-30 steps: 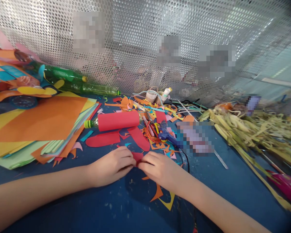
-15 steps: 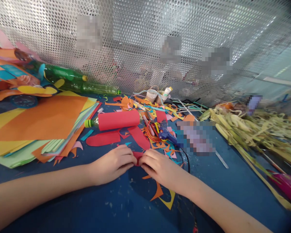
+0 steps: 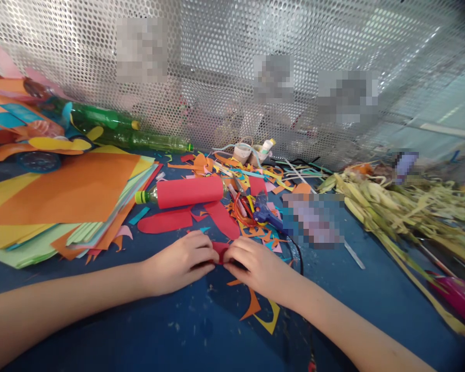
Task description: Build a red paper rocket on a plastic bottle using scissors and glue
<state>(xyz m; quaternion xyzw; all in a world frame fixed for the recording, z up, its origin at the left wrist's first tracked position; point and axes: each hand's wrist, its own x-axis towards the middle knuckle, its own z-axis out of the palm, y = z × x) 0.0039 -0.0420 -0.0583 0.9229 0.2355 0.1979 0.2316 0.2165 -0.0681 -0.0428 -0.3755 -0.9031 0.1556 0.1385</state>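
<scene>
A small red paper piece (image 3: 220, 252) is pinched between both hands, just above the blue table (image 3: 158, 330). My left hand (image 3: 186, 262) grips its left end with fingers and thumb, and my right hand (image 3: 252, 262) grips its right end. Much of the piece is hidden by the fingers. Beyond them lies a bottle wrapped in red paper (image 3: 189, 192), its green cap pointing left. Two red paper strips with rounded ends, one to the left (image 3: 165, 220) and one to the right (image 3: 222, 219), lie between the bottle and my hands.
Coloured paper sheets (image 3: 70, 188) are stacked at the left, with green bottles (image 3: 104, 118) behind. Paper scraps surround a blue glue gun (image 3: 269, 213) and scissors (image 3: 238, 184). Dry husks (image 3: 387, 201) cover the right side. Orange and yellow offcuts (image 3: 269, 320) lie nearer me.
The fingers of my right hand have shifted very slightly on the red paper piece. Everything else on the table stays where it was.
</scene>
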